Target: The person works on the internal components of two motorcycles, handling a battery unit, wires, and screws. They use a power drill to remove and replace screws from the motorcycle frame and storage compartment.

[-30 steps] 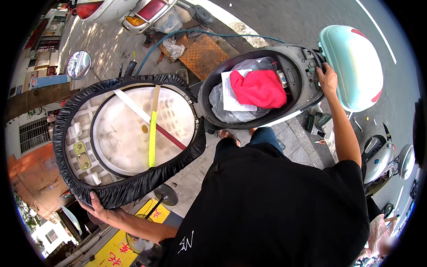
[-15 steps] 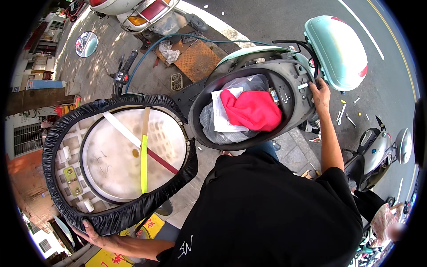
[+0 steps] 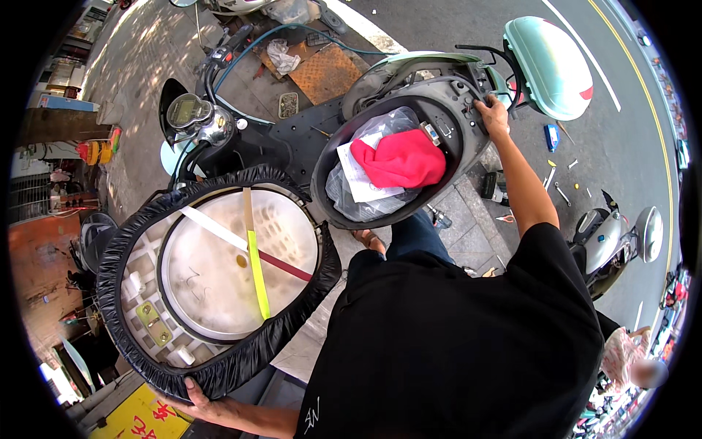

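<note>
My left hand [image 3: 196, 402] grips the near edge of a scooter seat [image 3: 208, 267], thumb over its gathered black cover. The seat is swung open, its pale underside facing up with crossed white, yellow and dark red straps. Joined to it on the right is a black under-seat storage bucket [image 3: 333, 208]. The bucket holds a red cloth [image 3: 402, 159], a white paper [image 3: 358, 175] and clear plastic wrapping. Around the bucket's far right rim, my right hand [image 3: 493, 117] is closed, its fingertips partly hidden. The bucket sits askew over the pale green scooter body [image 3: 365, 80].
Handlebars with a round gauge [image 3: 189, 112] stand at left, a green top box [image 3: 548, 69] at far right. Tools, including a wrench [image 3: 561, 193], lie on the ground. A blue hose [image 3: 292, 28] and a rusty plate [image 3: 325, 75] are beyond. A silver scooter [image 3: 603, 249] stands at right.
The seat and bucket have turned and shifted relative to the scooter, with both hands still on them. The gauge and handlebars, earlier mostly covered by the seat, now show. The whole view has shifted too.
</note>
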`<state>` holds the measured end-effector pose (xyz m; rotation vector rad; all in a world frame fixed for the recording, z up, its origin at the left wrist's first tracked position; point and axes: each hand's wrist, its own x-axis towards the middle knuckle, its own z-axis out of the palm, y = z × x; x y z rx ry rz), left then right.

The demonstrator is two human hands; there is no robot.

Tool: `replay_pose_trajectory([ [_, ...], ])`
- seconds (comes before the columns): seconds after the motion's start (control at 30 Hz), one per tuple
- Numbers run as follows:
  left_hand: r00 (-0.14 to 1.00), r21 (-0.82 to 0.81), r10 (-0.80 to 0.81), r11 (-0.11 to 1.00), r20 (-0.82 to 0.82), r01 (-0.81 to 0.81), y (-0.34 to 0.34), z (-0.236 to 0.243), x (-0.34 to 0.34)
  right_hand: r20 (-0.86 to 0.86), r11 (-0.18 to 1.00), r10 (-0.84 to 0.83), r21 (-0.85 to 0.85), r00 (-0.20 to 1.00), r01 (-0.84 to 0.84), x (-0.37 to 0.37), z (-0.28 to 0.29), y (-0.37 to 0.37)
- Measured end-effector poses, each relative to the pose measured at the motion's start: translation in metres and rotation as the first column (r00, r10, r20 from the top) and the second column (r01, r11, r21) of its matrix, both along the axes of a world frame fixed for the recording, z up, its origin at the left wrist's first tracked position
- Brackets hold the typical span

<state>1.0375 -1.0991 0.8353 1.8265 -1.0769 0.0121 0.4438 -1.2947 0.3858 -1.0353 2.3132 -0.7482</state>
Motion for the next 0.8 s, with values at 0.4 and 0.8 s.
replay_pose_trajectory([
  [0.4,0.664,0.385,-0.121,0.884,0.738,-0.267,0.013,-0.011,-0.083,0.429,0.883,0.416,0.023,0.802,-0.47,0.247,0.018,0.099],
  [0.8,0.843,0.467,0.012,0.829,0.538,-0.31,0.055,-0.155,-0.055,0.463,0.541,0.578,0.399,0.672,-0.741,0.233,-0.073,0.122],
])
